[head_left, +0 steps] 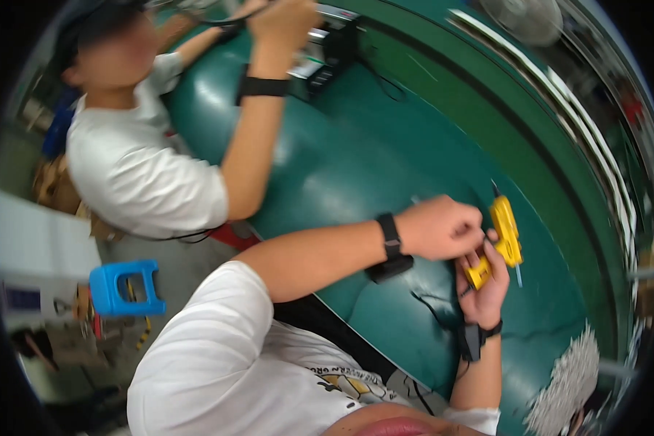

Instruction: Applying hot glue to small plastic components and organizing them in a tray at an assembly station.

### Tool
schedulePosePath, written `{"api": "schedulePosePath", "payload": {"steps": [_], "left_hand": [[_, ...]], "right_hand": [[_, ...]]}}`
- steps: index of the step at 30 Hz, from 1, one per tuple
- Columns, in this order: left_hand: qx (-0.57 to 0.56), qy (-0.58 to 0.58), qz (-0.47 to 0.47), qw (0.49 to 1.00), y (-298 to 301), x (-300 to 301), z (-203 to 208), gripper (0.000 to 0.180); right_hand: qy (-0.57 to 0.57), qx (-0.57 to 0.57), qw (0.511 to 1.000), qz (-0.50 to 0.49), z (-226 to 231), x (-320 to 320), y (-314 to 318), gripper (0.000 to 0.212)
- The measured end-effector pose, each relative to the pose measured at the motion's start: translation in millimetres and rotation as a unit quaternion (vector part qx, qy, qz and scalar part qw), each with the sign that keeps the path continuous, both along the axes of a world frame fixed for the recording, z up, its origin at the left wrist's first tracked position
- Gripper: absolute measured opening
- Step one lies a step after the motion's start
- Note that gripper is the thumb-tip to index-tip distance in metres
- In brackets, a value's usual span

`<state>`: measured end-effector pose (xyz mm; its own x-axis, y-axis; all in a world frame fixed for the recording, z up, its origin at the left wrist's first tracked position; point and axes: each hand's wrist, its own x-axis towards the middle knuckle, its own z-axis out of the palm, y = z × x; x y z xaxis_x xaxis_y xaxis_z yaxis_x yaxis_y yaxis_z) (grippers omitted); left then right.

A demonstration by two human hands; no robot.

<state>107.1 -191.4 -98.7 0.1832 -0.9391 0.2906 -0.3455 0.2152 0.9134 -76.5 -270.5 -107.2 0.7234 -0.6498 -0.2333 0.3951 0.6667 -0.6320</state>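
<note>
A yellow hot glue gun (506, 231) rests in my right hand (484, 291), its dark nozzle pointing toward the far side of the green table. The fingers wrap round its handle, and a pale glue stick (519, 275) pokes out at the back. Close against the handle, my left hand (439, 227) is closed with its fingertips pinched together. Whatever it may hold is too small or hidden to tell. A black cord (430, 308) lies on the table below my hands. Both my wrists wear black bands.
A co-worker in a white shirt (142, 182) reaches over the green table (327, 156) at the upper left, near a black boxy device (336, 62). A bundle of whitish thin pieces (565, 385) lies at the lower right. On the floor at left stands a blue stool (109, 288).
</note>
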Motion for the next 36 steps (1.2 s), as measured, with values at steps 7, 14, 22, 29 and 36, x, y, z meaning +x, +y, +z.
{"api": "schedulePosePath", "payload": {"steps": [7, 14, 22, 29, 36], "left_hand": [[0.011, 0.089, -0.028, 0.996, -6.1, 7.8, -7.5, 0.021], [0.03, 0.0, -0.032, 0.999, -10.9, 0.9, -2.3, 0.024], [0.047, -0.002, -0.029, 0.998, -2.7, -0.9, -0.9, 0.027], [0.034, 0.016, -0.022, 0.999, -6.6, -5.1, -4.9, 0.029], [0.028, 0.021, 0.001, 0.999, -3.5, 3.1, -0.6, 0.022]], "right_hand": [[-0.003, 0.005, 1.0, 0.001, 6.3, 14.0, -8.2, 0.026], [-0.023, 0.02, 1.0, 0.006, 2.1, -3.1, -10.4, 0.028], [-0.03, 0.014, 0.999, 0.015, 0.4, -6.0, -6.1, 0.028], [-0.033, 0.0, 0.999, 0.025, 1.2, -6.6, -12.8, 0.027], [-0.015, 0.005, 1.0, 0.015, 2.8, -4.6, -8.2, 0.026]]}}
